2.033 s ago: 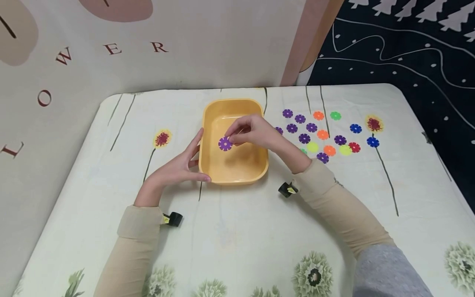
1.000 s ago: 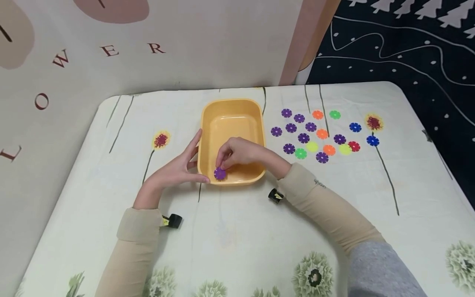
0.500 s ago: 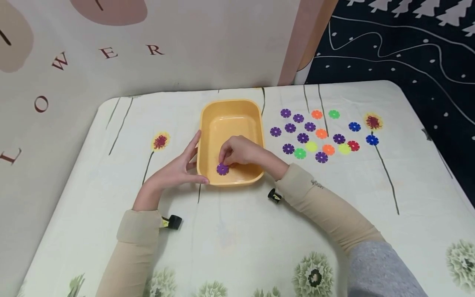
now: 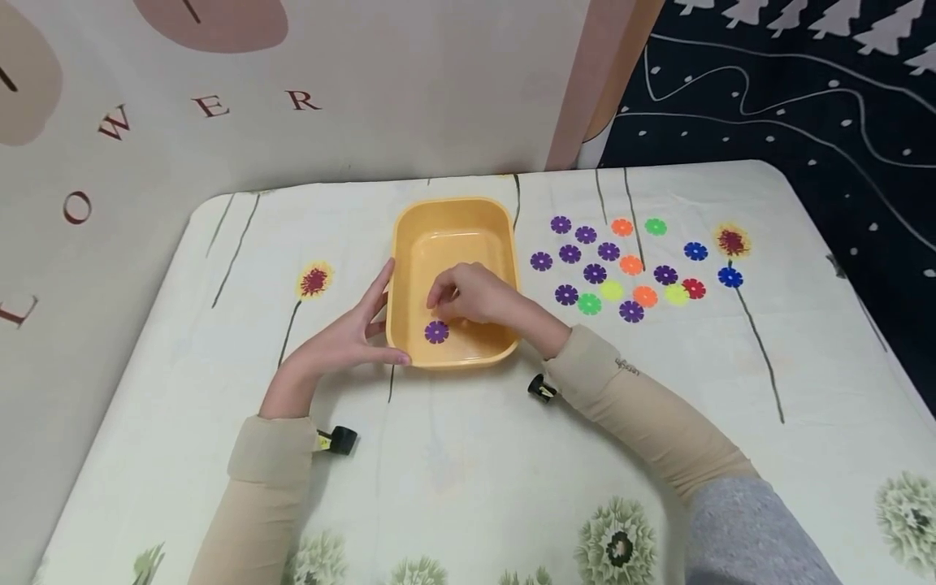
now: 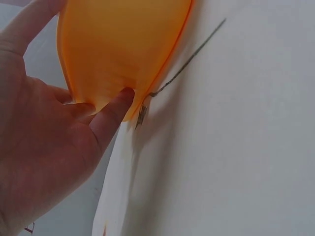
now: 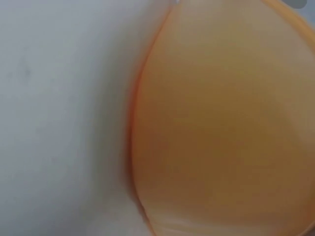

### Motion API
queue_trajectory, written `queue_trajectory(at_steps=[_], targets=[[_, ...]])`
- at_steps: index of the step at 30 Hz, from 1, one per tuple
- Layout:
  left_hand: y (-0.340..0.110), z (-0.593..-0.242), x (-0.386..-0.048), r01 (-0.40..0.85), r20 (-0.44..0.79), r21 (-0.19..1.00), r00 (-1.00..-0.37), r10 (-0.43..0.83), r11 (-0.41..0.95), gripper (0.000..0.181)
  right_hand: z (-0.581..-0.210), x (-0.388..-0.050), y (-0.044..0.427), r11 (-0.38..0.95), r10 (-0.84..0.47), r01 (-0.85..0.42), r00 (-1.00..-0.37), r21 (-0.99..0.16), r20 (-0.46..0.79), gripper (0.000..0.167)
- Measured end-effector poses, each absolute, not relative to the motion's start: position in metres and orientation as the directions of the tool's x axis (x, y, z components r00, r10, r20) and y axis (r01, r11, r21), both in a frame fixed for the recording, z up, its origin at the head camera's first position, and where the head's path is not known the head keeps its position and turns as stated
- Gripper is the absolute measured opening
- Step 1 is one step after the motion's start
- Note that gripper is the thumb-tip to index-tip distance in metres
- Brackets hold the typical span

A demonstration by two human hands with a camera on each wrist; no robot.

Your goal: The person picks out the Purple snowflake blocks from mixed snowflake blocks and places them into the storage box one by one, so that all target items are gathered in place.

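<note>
A yellow tray [image 4: 453,351] lies under both hands. My left hand [image 4: 338,340] rests spread against its left side, the thumb at the near-left corner. In the left wrist view, the left hand [image 5: 47,132] touches the outer wall of the tray [image 5: 123,44]. Inside the tray, a purple flower-shaped disc [image 4: 436,331] lies near the front-left corner. My right hand [image 4: 475,294] hovers just behind that disc, fingers loosely bent and apart from it. Only the tray [image 6: 216,128] and the cloth show in the right wrist view; the right hand is out of it.
Right of the tray, several flower-shaped discs lie on the patterned cloth [image 4: 453,471]: purple [image 4: 595,274], orange [image 4: 645,296], green [image 4: 589,304], yellow [image 4: 611,290], blue [image 4: 695,251] and red [image 4: 694,288]. A pale wall [image 4: 409,97] stands behind the table.
My right hand brought the purple disc from mid-tray toward the front, then let it go and drew slightly back from it. The left hand has stayed at the tray's side.
</note>
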State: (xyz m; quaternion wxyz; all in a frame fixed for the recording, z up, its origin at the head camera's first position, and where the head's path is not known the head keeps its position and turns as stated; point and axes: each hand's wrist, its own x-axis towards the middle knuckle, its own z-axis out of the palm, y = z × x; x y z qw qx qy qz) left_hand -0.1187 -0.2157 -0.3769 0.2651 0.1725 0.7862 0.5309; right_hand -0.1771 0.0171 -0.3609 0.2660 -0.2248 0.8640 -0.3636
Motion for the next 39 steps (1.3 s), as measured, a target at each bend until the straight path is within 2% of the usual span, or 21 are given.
queue_trajectory(at_steps=[11,22,39], targets=[[-0.216,-0.376,-0.119,-0.030,-0.251,0.925,-0.797,0.549,0.379,0.129,-0.351,-0.179,0.020,0.581,-0.606,-0.257,-0.770,-0.772,-0.200,0.012],[-0.216,-0.376,-0.118,-0.024,-0.238,0.930,-0.799,0.552,0.366,0.128,-0.345,-0.183,0.027,0.567,-0.584,-0.216,-0.786,-0.795,-0.203,0.013],[-0.216,-0.376,-0.118,-0.023,-0.232,0.933,-0.803,0.549,0.360,0.128,-0.334,-0.191,0.040,0.512,-0.578,-0.232,-0.806,-0.827,-0.132,0.015]])
